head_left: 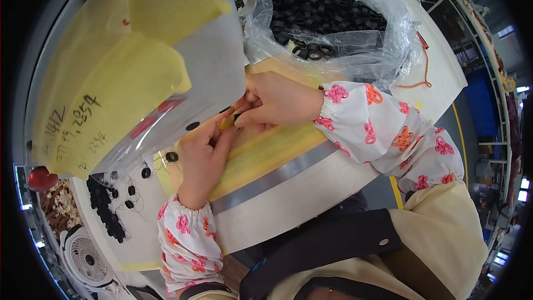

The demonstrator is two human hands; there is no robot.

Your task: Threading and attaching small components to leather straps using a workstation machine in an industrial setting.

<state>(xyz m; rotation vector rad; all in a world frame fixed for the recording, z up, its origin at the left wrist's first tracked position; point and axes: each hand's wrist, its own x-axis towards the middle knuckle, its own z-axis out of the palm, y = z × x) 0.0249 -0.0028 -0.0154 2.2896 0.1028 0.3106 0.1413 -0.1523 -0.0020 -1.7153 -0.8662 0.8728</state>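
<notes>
Close to the person's body, a pale table edge (288,200) with a grey strip curves across, and a wide yellow band (266,153) lies on top of it. On that band the left hand (202,161) and the right hand (277,100) meet, both in white sleeves with pink and orange flowers. The fingertips of both hands are pinched in tight around a tiny black ring piece (236,118) with a bit of yellow stuff beside it, right under the white machine (211,50). The piece looks very small, light and hard, so it could slip away easily; I think it is best held by its sides with just the fingertips, as it is now. The yellow band looks soft and bendy. A little further left, loose black rings with threads (114,211) lie on the table, next to a small white fan (86,258). Yellow paper sheets (105,78) are stuck on the machine. Farthest away, a clear plastic bag (333,16) is full of many more black rings.
</notes>
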